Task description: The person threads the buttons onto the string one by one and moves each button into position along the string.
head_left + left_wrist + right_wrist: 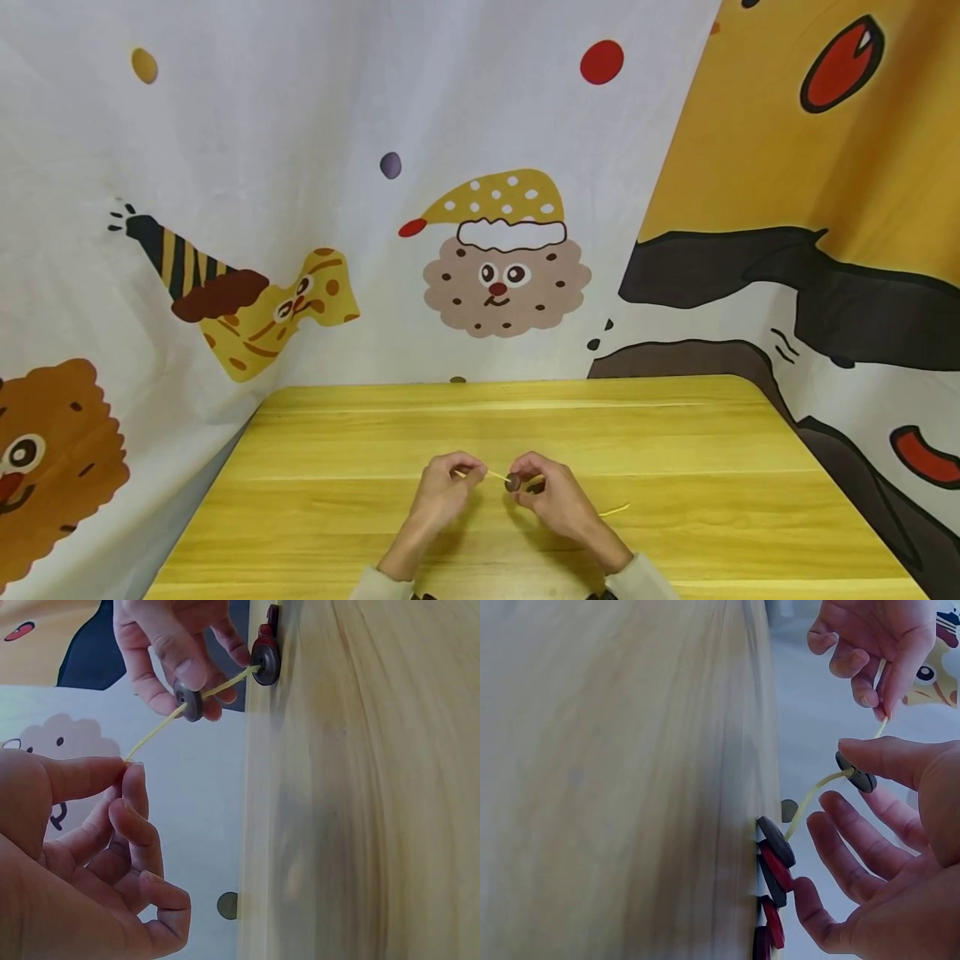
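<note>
A yellow string (154, 733) runs between the two hands through a dark button (193, 702). My left hand (444, 487) pinches the string between thumb and forefinger. My right hand (553, 495) grips the button by its edge between thumb and forefinger, its other fingers loosely bent. Beyond that button the string leads to another dark button (777, 841), first in a row of dark and red buttons lying on the wooden table beneath the right hand. In the head view that hand hides most of the row.
The yellow wooden table (330, 450) spreads around both hands. A loose length of yellow string (615, 509) lies to the right of the right wrist. Behind the table's far edge hangs a white curtain (315, 125) printed with cartoon figures.
</note>
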`<state>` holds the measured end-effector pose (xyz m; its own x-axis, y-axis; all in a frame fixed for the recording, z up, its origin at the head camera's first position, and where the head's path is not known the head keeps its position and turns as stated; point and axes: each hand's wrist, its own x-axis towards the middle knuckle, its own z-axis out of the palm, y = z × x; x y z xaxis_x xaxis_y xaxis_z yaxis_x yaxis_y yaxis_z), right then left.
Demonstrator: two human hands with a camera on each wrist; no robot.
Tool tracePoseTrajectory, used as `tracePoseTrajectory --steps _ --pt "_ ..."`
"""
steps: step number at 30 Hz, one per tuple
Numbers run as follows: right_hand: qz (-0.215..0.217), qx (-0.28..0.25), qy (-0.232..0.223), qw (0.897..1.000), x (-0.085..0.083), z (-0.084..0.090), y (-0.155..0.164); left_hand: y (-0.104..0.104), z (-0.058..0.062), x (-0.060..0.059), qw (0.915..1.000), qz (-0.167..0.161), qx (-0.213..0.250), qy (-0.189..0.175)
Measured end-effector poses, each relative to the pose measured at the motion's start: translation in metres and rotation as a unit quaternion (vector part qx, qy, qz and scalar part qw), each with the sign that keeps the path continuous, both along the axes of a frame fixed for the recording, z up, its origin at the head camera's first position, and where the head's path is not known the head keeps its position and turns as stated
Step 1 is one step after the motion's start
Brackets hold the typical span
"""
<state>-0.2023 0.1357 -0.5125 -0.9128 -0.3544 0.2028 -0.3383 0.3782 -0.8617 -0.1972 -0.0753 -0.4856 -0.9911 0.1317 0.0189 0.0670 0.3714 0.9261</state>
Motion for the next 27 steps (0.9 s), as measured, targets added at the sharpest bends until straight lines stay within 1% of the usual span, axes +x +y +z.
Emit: tracePoseTrajectory --steps 4,10,16,21,27 --pt "0.011 -0.005 0.0 1.0 -0.0006 -0.001 0.0012 -0.0015 0.0001 0.0003 1.0 0.001 0.0 0.001" --pt "0.013 -0.014 -0.009 1.0 -0.0005 -0.0002 0.0024 -0.0037 0.0 0.0007 1.0 0.003 0.002 0.0" --pt "0.015 -0.007 -0.019 1.0 -0.0015 -0.0012 0.0044 -0.0064 -0.0003 0.0015 1.0 0.0 0.003 0.003" --pt "0.015 0.021 -0.023 0.999 -0.0026 -0.0023 0.0059 -0.0082 -0.0016 0.0019 1.0 0.001 0.003 0.002" --pt "-0.013 0.079 -0.009 0.997 -0.002 -0.0039 0.0076 -0.0091 -0.0011 0.004 0.9999 0.007 0.0 0.01"
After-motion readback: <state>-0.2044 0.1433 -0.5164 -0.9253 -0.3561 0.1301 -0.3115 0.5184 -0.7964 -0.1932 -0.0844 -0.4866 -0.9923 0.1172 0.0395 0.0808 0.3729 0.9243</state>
